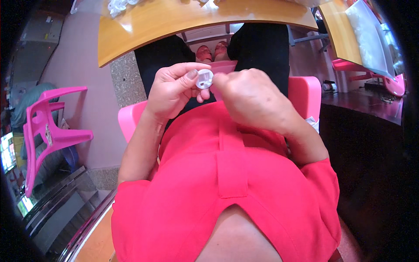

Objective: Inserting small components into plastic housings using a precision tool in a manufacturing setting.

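Observation:
My left hand (172, 89) grips a small round white plastic piece (204, 79) between thumb and fingers, in front of my lap. The face turned up toward me has a recess and a small dark spot at its lower side. Right up against the piece is my right hand (255, 98), its fingers curled into a pinch. The back of that hand hides its fingertips, so whatever they hold cannot be made out.
A yellow wooden table (209, 27) crosses beyond my knees, with white plastic parts (118, 6) on its far left. Pink chair arms (304, 94) flank me. At left is a pink plastic stool (48, 131); at right, a clear bag of white material (367, 37).

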